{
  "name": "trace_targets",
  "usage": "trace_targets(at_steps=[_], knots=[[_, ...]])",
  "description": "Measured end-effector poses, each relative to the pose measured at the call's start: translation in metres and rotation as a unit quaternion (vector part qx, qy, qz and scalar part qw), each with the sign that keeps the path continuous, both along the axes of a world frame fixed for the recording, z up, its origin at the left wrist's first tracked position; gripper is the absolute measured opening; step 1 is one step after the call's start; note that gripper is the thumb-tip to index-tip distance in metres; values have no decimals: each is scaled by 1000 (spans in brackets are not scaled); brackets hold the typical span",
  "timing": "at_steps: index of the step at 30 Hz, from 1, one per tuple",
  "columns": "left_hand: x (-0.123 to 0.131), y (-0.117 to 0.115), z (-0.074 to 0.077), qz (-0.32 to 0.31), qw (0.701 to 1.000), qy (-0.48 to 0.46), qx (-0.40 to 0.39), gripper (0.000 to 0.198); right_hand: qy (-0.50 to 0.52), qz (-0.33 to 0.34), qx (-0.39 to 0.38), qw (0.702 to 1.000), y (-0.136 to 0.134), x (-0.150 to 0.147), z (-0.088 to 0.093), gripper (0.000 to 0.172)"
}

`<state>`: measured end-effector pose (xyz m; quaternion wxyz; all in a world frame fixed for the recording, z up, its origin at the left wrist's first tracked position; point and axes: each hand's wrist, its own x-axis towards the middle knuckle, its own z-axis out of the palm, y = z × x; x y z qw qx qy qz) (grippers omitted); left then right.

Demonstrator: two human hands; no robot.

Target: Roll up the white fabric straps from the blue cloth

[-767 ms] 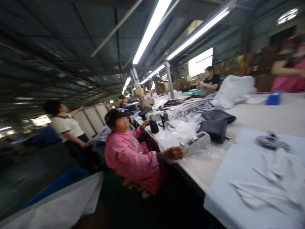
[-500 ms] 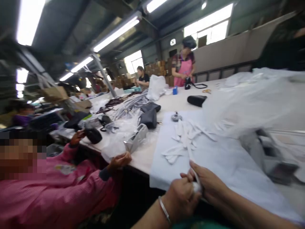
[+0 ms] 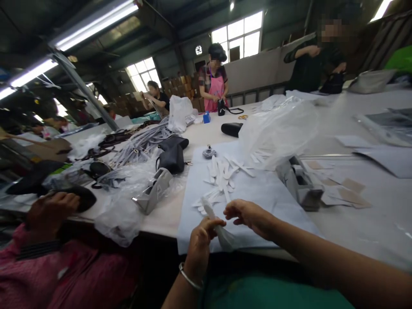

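My left hand (image 3: pixel 200 244), with a bangle on its wrist, is closed on a white strip (image 3: pixel 216 225) that sticks up and left from its fingers. My right hand (image 3: pixel 248 216) hovers just right of the strip, fingers curled and slightly apart, holding nothing that I can see. Both hands are over the near edge of a pale blue sheet (image 3: pixel 257 193). On that sheet, farther away, lies a pile of white strips (image 3: pixel 222 176). A small round grey object (image 3: pixel 209 152) sits at the sheet's far edge.
Two grey tape dispensers (image 3: pixel 153 191) (image 3: pixel 301 183) flank the sheet. Black bags (image 3: pixel 172 156) and clear plastic (image 3: pixel 277 128) lie beyond. A person in a pink sleeve (image 3: pixel 48 262) sits at my left. Several people work at the table's far side.
The view has swung right from the seated neighbour onto the table. My hands came into view and have parted; the right hand has let go of the strip, which the left still holds.
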<state>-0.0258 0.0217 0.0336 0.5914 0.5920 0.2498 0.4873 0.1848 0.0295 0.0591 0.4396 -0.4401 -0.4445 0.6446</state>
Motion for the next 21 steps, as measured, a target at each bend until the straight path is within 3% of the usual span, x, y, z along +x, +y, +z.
trace_targets(at_steps=[4,8,10,14,16,19,21], knots=[[15,-4,-4,-10,994,-3,-109,42,-29,87,81,992,-5,-10,-1,43],[28,-13,1,-50,989,9,-140,32,43,97,39,994,-4,-17,-4,45],[34,-16,-1,-50,987,-8,-152,36,32,68,21,997,-1,-18,-6,40],[47,-13,-15,34,980,-23,-193,61,-13,-36,31,999,4,-20,-7,20],[52,-9,-20,50,977,-23,-206,73,-5,-96,6,995,6,-22,-5,18],[55,-5,-22,35,983,2,-182,77,35,-160,-43,986,12,-20,8,17],[55,-3,-23,44,986,29,-160,71,52,-197,-46,978,22,-8,28,13]])
